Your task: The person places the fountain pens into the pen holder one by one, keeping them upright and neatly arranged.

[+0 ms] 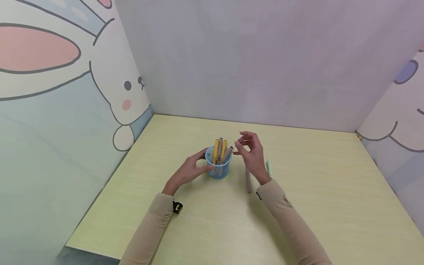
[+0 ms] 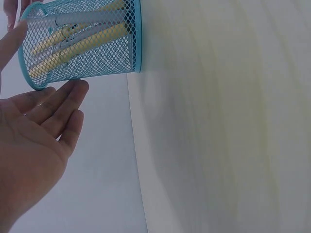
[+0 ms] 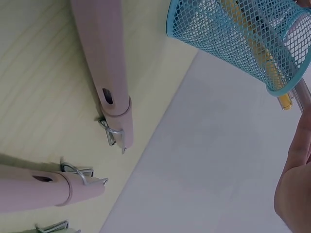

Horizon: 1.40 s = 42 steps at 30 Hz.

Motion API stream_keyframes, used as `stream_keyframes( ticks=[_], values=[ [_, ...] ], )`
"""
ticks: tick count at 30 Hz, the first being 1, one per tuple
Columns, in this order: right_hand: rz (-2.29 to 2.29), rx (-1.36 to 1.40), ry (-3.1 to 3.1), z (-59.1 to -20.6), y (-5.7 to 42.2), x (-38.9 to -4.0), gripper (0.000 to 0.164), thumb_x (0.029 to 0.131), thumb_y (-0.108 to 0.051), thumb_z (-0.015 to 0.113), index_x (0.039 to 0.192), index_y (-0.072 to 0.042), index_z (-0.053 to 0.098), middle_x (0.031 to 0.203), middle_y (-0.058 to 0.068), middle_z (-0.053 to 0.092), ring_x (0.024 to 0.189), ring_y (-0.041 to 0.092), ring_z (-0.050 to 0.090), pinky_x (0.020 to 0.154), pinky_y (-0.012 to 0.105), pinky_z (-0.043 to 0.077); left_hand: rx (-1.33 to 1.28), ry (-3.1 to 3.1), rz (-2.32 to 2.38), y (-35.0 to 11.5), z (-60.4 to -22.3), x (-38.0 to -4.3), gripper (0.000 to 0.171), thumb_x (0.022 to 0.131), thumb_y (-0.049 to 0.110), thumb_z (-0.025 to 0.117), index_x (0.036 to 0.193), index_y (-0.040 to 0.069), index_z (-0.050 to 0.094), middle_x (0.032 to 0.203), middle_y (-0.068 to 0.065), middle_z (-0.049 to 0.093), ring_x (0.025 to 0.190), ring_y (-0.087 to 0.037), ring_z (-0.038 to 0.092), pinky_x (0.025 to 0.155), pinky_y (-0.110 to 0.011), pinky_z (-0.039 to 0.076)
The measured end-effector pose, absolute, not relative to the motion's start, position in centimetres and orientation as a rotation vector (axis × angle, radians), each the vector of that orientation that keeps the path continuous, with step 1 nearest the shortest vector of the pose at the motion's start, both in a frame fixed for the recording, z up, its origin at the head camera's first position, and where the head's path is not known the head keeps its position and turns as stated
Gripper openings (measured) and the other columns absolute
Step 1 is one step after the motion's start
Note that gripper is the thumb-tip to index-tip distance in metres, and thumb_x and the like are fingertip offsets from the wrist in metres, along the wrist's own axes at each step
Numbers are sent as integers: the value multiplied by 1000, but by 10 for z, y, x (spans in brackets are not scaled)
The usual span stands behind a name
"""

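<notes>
Left hand [image 1: 190, 169] holds a blue mesh cup [image 1: 219, 172].
The cup stands toward the worktop's [image 1: 331, 191] far edge, between thumb and fingers; the right hand [image 1: 253, 154] curves beside a leaning pen [image 1: 227, 155], whether pinching it I cannot tell. A mauve pen [image 1: 248, 181] and green pen [image 1: 269, 169] lie to the right.

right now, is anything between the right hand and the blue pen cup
Only the end of a greyish-pink pen, leaning over the rim of the blue mesh cup toward the right hand; whether they touch is unclear. The loose pens lie on the table, out of that path.
</notes>
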State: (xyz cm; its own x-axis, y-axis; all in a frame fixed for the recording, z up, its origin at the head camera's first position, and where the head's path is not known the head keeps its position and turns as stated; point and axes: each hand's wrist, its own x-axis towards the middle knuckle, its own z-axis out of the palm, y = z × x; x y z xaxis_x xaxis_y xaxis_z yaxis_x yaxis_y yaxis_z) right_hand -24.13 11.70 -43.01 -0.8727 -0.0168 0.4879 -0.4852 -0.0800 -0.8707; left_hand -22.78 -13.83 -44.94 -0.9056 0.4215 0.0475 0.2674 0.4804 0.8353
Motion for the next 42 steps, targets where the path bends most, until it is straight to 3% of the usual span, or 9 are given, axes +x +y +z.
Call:
stream_keyframes(
  ticks=[21,42],
  values=[
    [1981,497,-1875,-431,146,-236,38,97,14,62,132,12,50,106,26,53,89,17,62,67,32,61,613,2547,1403,-141,-448,-227,77,98,40,73,162,17,36,144,-7,58,135,-28,50,112,-60,36],
    [1975,406,-1964,-435,181,-232,37,98,11,63,132,10,51,106,21,55,87,14,63,66,32,61,610,2556,1394,-141,-446,-226,78,98,39,73,163,17,35,145,-7,57,135,-27,50,113,-59,35]
  ],
)
